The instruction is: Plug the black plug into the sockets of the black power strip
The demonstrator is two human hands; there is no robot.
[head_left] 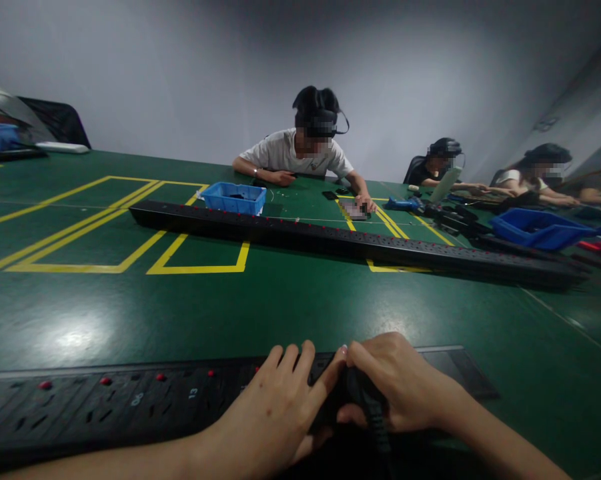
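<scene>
A long black power strip with red buttons and numbered sockets lies along the near edge of the table. Over its right part, my left hand is gripping it, fingers across the top and thumb low on the near side. My right hand is closed around the plug end of a black power cable, held against the strip beside my left fingertips. The cable's ribbed sleeve hangs down toward me. The plug's face and the socket under it are hidden by my fingers, so I cannot tell whether it is inserted.
A second long black strip lies across the green table. Behind it stands a blue bin; a larger blue tray is at right. Across the table a person handles a small flat item; others sit to the right.
</scene>
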